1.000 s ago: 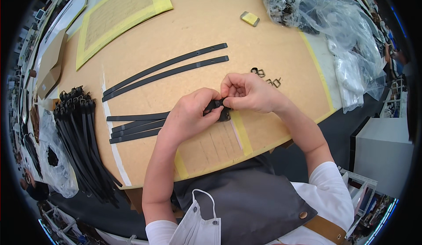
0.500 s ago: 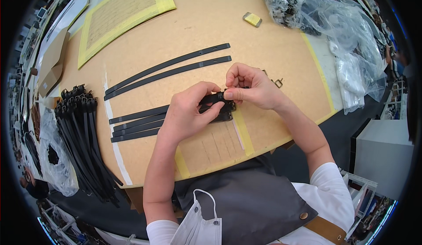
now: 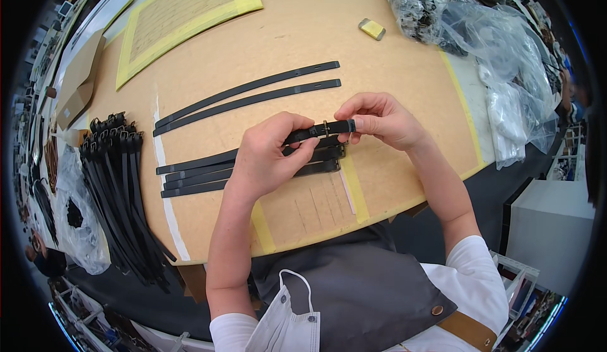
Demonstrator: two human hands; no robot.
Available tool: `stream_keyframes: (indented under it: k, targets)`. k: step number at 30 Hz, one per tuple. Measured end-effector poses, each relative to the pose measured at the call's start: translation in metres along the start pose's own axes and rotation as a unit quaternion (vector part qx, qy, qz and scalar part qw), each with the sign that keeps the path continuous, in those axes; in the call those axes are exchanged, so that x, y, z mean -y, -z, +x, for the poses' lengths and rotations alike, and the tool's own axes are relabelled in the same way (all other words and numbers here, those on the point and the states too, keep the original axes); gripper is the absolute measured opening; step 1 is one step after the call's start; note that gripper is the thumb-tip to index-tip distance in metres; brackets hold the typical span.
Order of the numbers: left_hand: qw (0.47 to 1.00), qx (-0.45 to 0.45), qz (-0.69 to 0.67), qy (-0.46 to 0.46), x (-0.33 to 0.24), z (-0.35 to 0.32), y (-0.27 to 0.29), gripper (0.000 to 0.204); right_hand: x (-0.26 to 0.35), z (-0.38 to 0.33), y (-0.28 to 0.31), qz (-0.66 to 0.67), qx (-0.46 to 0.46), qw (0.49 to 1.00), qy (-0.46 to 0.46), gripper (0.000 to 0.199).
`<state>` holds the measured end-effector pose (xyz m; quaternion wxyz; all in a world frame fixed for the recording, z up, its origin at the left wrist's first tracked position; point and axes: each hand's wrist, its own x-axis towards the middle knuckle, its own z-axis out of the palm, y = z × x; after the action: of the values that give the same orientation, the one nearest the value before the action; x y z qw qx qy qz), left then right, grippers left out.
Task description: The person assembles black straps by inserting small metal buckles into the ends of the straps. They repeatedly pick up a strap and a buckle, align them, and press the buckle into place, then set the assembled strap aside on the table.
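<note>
Both hands hold one narrow black strap (image 3: 322, 129) just above the tan work table (image 3: 297, 42). My left hand (image 3: 269, 156) grips the strap from the left. My right hand (image 3: 379, 119) pinches its right end between thumb and fingers. A small metal buckle sits on the strap between the two hands. Under the hands lie three more black straps (image 3: 202, 174), side by side. Two longer black straps (image 3: 246, 98) lie further away on the table.
A bundle of several black straps with buckles (image 3: 117, 194) lies at the left edge. A yellow-bordered mat (image 3: 186, 11) is at the back left, a small yellow block (image 3: 372, 28) and clear plastic bags (image 3: 487, 42) at the back right. Cardboard (image 3: 79, 80) lies far left.
Both hands have drawn apart along the strap, so more of it shows between them. The metal buckle is now visible between the hands.
</note>
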<state>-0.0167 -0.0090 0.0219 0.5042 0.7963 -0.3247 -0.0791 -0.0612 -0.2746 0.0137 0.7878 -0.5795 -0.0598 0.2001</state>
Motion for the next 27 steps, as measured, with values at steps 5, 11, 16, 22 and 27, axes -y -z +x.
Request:
stream_keyframes:
  k: [5, 11, 16, 22, 27]
  targets:
    - [0.999, 0.015, 0.004, -0.049, -0.005, 0.000, -0.009, 0.021, -0.018, 0.008, -0.013, -0.005, -0.006, 1.000, 0.027, 0.026]
    - [0.995, 0.053, 0.027, -0.081, -0.002, -0.001, -0.016, 0.023, -0.004, 0.003, -0.030, -0.112, -0.017, 0.989, -0.098, 0.030]
    - [0.999, 0.039, -0.008, -0.036, -0.001, -0.001, -0.022, 0.025, -0.003, 0.003, -0.032, -0.137, -0.038, 0.985, -0.096, 0.027]
    - [0.999, 0.051, -0.014, -0.009, 0.000, 0.002, -0.013, 0.025, -0.003, 0.002, -0.030, -0.114, -0.059, 0.986, -0.110, 0.019]
    - [0.998, 0.052, -0.024, 0.000, 0.002, 0.002, -0.014, 0.023, -0.002, 0.002, -0.029, -0.114, -0.058, 0.985, -0.112, 0.023]
